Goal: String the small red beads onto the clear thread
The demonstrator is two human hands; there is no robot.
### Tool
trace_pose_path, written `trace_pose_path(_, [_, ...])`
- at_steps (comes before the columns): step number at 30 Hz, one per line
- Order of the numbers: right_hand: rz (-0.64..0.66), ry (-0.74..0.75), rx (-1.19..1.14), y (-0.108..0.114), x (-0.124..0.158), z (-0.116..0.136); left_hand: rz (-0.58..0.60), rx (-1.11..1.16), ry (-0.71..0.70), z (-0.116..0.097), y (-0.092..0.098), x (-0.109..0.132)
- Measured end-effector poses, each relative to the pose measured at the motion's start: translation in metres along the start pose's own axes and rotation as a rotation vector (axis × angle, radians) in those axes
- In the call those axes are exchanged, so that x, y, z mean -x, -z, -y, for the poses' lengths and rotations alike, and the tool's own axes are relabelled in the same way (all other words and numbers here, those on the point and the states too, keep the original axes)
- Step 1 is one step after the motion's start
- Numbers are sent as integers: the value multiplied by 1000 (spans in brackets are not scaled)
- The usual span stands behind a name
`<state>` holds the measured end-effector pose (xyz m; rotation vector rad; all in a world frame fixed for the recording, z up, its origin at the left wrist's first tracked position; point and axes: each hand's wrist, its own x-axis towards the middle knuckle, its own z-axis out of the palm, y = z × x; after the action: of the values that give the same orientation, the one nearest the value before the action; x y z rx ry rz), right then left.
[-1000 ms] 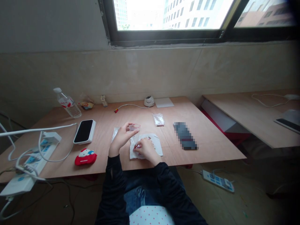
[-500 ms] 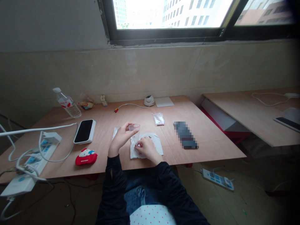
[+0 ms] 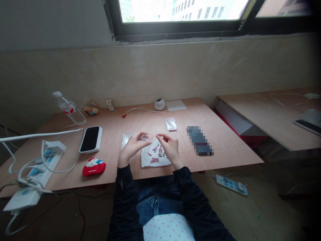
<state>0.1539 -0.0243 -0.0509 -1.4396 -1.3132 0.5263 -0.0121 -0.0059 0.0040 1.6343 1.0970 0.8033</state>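
Note:
My left hand [image 3: 130, 149] is raised over the desk with thumb and fingers closed around a small clear plastic container [image 3: 146, 137]. A thin reddish line shows along the container's edge; I cannot tell whether it is a thread. Just to its right, my right hand [image 3: 169, 147] is pinched, its fingertips close to the container but apart from it. What the pinch holds, if anything, is too small to make out. Below both hands lies a white cloth or paper sheet [image 3: 147, 162], partly covered by my right hand. Pink beads [image 3: 154, 160] and several brownish ones are scattered on it.
A clear bag [image 3: 125, 140] lies behind my left hand, another small bag [image 3: 171, 124] farther back. Around them are a blurred dark object [image 3: 200, 140], a white-cased phone [image 3: 90, 139], a red pouch [image 3: 94, 167], a power strip [image 3: 45, 170], a bottle [image 3: 70, 108] and a dome camera [image 3: 159, 104].
My right hand has lifted off the white sheet and moved up and right, beside the clear container. The beads beneath are now uncovered. My left hand keeps its hold on the container.

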Motion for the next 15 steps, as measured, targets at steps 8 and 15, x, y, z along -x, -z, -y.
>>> trace_pose_path(8, [141,-45,-221,-1,6,22,41,18,-27,17,-5,-7])
trace_pose_path(15, [62,-144,-51,-5,-1,-2,2,71,6,25,-3,-2])
